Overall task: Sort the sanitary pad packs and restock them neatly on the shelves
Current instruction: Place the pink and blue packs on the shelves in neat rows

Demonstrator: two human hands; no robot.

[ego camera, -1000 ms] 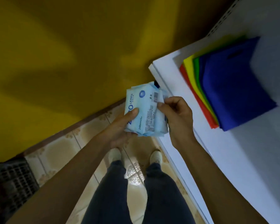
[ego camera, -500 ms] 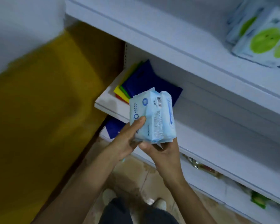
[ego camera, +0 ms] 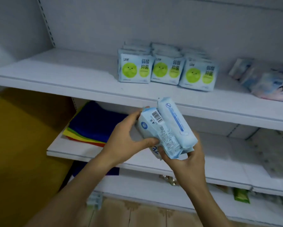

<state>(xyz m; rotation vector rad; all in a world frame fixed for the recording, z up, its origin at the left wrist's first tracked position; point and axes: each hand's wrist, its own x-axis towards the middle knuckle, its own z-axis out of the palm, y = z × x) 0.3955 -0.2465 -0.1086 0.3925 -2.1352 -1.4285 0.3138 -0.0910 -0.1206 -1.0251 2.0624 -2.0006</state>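
Your fingers (ego camera: 149,141) are curled and clamped on a small bundle of pale blue pad packs (ego camera: 167,128), at least two pressed side by side. Your left hand (ego camera: 126,133) grips the bundle's upper left end, and your right hand (ego camera: 186,159) cups its lower right end from beneath. The bundle is tilted, barcode upward, and held in the air just in front of the upper shelf (ego camera: 72,76), touching no shelf. The step in hand looks like squaring the packs before shelving them. The wrappers look smooth and may slide on each other, so keep both hands pinching while you line up the edges. Then set the packs upright, printed front outward, probably on the bare stretch to the left of the stock already there. That stock is three front-facing rows of green-spotted packs (ego camera: 167,69), with more standing behind each. Farther right lies a loose, blurred heap of pale packs (ego camera: 268,86). The middle shelf (ego camera: 219,154) carries a fanned stack of coloured cloths (ego camera: 95,125), blue on top, at its left end. The lower shelf (ego camera: 170,200) holds a green packet (ego camera: 240,195) and other goods too blurred to name.
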